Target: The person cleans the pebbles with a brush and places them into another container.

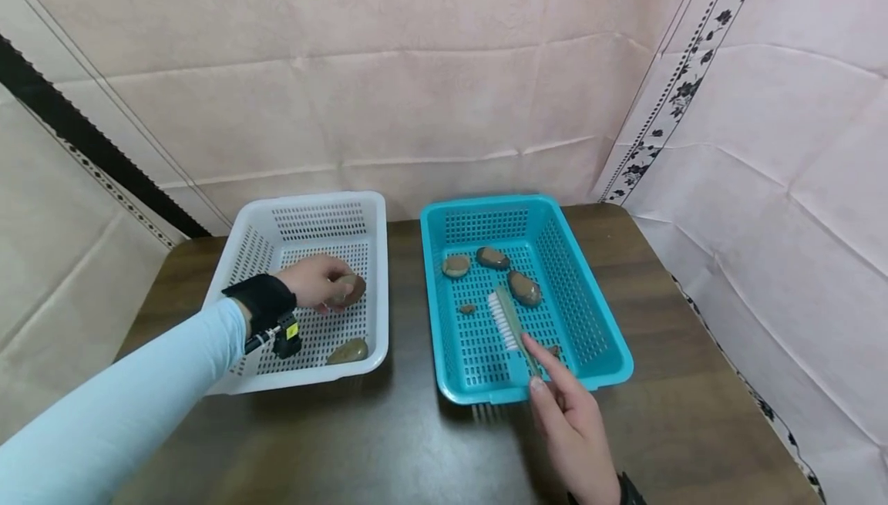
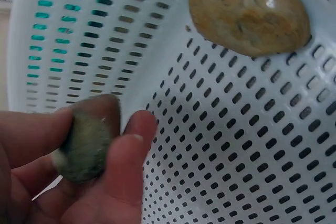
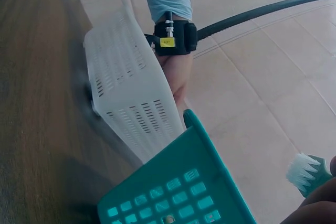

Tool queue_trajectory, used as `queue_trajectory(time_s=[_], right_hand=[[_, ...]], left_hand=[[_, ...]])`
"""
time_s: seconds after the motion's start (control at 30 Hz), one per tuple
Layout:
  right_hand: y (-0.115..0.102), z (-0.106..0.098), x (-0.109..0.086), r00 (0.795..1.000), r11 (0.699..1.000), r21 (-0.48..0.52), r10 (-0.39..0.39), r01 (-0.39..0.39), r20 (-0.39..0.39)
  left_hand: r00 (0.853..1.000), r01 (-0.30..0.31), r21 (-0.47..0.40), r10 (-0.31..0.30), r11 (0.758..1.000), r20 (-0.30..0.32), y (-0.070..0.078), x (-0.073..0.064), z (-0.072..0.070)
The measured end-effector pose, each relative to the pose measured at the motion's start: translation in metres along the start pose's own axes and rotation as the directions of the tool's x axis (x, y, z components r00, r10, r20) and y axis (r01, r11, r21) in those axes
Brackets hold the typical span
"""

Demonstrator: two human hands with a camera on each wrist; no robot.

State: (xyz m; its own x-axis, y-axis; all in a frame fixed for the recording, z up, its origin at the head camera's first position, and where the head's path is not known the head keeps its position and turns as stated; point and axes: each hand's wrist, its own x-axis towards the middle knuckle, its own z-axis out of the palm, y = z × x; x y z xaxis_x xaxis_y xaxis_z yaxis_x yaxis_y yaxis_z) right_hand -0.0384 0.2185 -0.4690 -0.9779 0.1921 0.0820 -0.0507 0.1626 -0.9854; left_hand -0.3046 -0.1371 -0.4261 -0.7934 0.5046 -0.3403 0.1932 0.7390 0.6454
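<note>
My left hand (image 1: pixel 319 281) is inside the white basket (image 1: pixel 380 258), gripping a stone (image 2: pixel 88 148) between thumb and fingers. The stone looks greenish-grey with a reddish-brown end, and the fingers cover part of it. A smooth yellow-brown stone (image 1: pixel 348 351) lies at the basket's near right corner. My right hand (image 1: pixel 572 428) holds a scrubbing brush (image 1: pixel 509 316) by its pale green handle over the near side of the teal basket (image 1: pixel 428 297). Its white bristles face left in the head view. In the right wrist view the brush head (image 3: pixel 310 174) shows at the right edge.
Several stones lie in the teal basket, among them a large brown stone (image 1: pixel 524 289) and a small stone (image 1: pixel 468 309). Both baskets stand side by side on a dark wooden table (image 1: pixel 402 443), with a narrow gap between. A pale cloth (image 1: pixel 430 104) hangs behind.
</note>
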Motion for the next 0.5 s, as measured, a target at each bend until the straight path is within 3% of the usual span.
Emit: queue_trajectory(time_s=[0.07, 0.27, 0.5], right_hand=[[0.000, 0.001, 0.000, 1.000, 1.000, 0.002, -0.019, 0.019, 0.016], [0.000, 0.002, 0.000, 0.997, 0.998, 0.005, -0.061, 0.061, 0.037], [-0.001, 0.003, 0.000, 0.997, 0.998, -0.006, -0.063, 0.063, 0.045]], left_hand=[[1.000, 0.016, 0.060, -0.017, 0.998, 0.012, -0.001, 0.003, 0.002], [1.000, -0.015, 0.266, 0.007, 0.964, 0.028, -0.010, 0.013, 0.008], [0.994, -0.018, 0.275, -0.011, 0.961, 0.106, -0.013, 0.011, 0.013]])
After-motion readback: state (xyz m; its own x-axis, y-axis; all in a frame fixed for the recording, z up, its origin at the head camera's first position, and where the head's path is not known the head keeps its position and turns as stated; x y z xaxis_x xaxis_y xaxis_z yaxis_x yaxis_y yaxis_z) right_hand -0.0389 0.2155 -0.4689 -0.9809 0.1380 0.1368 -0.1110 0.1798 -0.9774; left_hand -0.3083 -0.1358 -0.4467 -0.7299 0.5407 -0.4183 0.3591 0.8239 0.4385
